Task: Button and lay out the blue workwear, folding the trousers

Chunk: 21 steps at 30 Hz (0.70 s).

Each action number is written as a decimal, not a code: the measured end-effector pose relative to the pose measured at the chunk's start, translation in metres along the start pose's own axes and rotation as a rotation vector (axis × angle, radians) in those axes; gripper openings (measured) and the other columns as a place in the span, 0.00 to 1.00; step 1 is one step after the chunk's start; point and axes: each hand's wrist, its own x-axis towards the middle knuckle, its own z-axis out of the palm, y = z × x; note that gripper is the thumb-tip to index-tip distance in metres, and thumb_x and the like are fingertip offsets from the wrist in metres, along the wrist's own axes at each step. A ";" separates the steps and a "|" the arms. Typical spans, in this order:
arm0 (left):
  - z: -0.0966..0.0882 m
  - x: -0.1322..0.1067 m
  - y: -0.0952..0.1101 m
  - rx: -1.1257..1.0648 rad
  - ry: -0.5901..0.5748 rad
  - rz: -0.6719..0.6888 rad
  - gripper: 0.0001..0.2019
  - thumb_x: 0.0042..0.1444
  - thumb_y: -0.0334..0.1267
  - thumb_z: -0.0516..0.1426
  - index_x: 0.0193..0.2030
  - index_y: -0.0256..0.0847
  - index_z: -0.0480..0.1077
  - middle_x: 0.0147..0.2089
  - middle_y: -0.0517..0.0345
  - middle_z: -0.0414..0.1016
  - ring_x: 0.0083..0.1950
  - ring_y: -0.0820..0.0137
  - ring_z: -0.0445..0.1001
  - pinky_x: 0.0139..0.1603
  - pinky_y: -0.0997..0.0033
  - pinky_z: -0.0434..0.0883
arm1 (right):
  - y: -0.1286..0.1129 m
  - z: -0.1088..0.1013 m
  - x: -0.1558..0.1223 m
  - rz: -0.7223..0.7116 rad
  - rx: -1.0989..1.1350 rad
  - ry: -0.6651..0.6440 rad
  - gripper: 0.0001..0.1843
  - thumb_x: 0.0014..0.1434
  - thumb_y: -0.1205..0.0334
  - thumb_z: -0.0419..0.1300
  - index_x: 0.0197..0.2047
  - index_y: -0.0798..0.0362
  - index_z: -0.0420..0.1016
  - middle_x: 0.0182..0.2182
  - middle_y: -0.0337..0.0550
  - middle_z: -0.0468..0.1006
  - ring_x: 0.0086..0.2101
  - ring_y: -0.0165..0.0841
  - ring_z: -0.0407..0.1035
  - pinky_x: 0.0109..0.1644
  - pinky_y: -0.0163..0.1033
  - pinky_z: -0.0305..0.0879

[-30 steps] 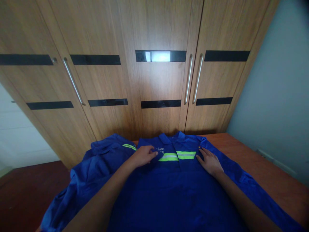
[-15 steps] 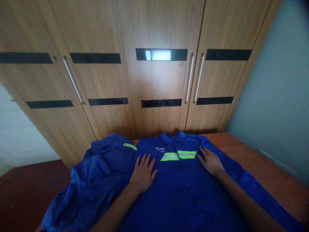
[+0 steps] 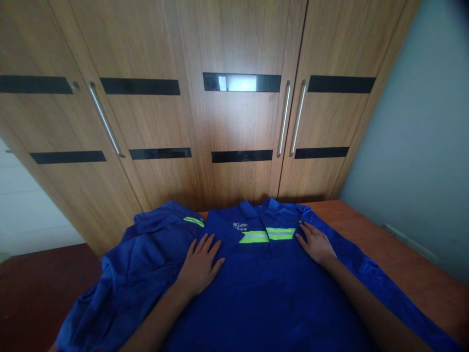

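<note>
A blue work shirt point(image 3: 271, 288) with yellow-green reflective stripes point(image 3: 267, 235) on the chest lies front-up on a reddish-brown table point(image 3: 399, 264), collar toward the wardrobe. My left hand point(image 3: 200, 264) lies flat on the shirt's left chest, fingers spread. My right hand point(image 3: 317, 243) rests flat on the right shoulder area, fingers stretched out. Neither hand holds anything. A second blue garment point(image 3: 146, 264) with a reflective stripe lies bunched to the left, partly under the shirt.
A wooden wardrobe point(image 3: 227, 122) with black inlays and metal handles point(image 3: 292, 119) stands right behind the table. A grey wall point(image 3: 421, 146) runs along the right. Dark floor point(image 3: 36, 293) shows at the lower left.
My left hand let go of the fabric near the collar, opened, and slid back and left across the chest. The right hand stayed flat in place.
</note>
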 end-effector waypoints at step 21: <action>0.006 -0.003 -0.009 -0.025 0.004 0.026 0.26 0.63 0.52 0.46 0.65 0.48 0.60 0.70 0.51 0.55 0.70 0.54 0.50 0.67 0.45 0.48 | 0.120 -0.004 -0.038 -0.009 0.048 -0.037 0.33 0.63 0.43 0.41 0.66 0.51 0.57 0.65 0.47 0.58 0.63 0.41 0.52 0.65 0.51 0.50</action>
